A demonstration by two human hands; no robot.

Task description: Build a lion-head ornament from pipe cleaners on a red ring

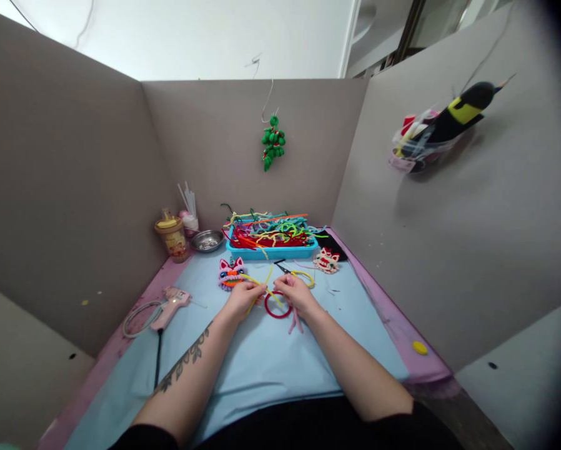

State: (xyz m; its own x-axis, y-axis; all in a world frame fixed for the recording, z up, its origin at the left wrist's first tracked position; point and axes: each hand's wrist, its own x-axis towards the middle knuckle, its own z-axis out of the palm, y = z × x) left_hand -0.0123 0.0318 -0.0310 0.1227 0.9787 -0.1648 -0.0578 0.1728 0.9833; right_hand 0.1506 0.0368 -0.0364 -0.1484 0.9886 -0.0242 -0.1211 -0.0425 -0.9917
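Over the middle of the table, my left hand is closed in a pinch on yellow pipe cleaners, whose ends stick out both ways from the fingers. Close by on the right, my right hand has its fingertips pressed together; what lies between them is hidden. A red ring shows between and just below the hands. Pink fuzzy strands hang or lie under my right hand. Beyond it are yellow-handled scissors. A pink and purple animal-face piece rests past my left hand.
A blue tray heaped with coloured pipe cleaners stands at the back. Left of it are a metal bowl and a lidded cup. A pink glue gun lies left. A cream face piece sits right. Grey panels enclose the table.
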